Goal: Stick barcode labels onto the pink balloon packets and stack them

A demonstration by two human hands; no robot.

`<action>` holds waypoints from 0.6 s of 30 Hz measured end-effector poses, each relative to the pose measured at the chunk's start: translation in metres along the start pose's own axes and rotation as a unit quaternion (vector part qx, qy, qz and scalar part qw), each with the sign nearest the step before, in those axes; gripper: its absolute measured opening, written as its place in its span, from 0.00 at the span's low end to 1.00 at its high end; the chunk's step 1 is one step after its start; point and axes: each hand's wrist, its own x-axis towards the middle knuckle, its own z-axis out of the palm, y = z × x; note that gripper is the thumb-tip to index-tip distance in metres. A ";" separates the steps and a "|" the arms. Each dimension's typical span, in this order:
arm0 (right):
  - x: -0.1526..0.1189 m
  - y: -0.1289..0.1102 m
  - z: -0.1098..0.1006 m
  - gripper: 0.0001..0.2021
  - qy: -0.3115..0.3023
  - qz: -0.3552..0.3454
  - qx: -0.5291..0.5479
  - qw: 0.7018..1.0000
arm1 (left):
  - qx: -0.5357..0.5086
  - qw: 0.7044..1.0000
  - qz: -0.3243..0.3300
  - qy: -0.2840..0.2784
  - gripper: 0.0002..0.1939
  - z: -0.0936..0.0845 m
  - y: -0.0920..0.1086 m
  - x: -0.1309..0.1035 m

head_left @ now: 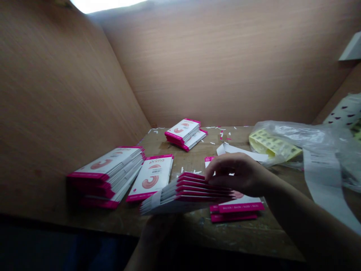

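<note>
Head view: your right hand [245,175] pinches the pink edges of fanned packs [187,196] above the tabletop [187,160]; your left hand [156,227] sits beneath, its grip too hidden to tell. Hold them level, pinching lightly to avoid creases.

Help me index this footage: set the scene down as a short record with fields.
Left hand: beneath the fanned packets, mostly hidden; grip unclear
Right hand: at the fanned packets' pink edges; grip unclear
Left side: tall packet pile by the wooden side panel, face-up prima packet beside it
Back: smaller packet pile
Below right hand: more packets, partly hidden
Right side: clear plastic, yellow sheet, long white paper strip
Surface: wooden tabletop with white and pink scraps
</note>
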 end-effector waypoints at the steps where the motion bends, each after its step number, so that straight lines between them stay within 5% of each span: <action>1: 0.004 -0.003 -0.002 0.02 0.001 -0.008 -0.038 0.999 | -0.011 1.000 -0.005 -0.001 0.16 0.004 0.000 -0.002; 6: 0.022 -0.025 -0.009 0.05 -0.051 -0.069 -0.263 0.961 | -0.037 0.998 -0.043 -0.018 0.16 0.014 0.005 -0.010; 11: 0.040 -0.030 -0.005 0.10 -0.127 -0.018 -0.369 0.921 | -0.043 0.997 -0.039 -0.059 0.14 0.016 0.008 -0.014; 18: 0.053 -0.030 0.007 0.07 0.026 0.014 -0.347 0.937 | -0.090 0.993 -0.050 -0.061 0.16 0.018 0.005 -0.018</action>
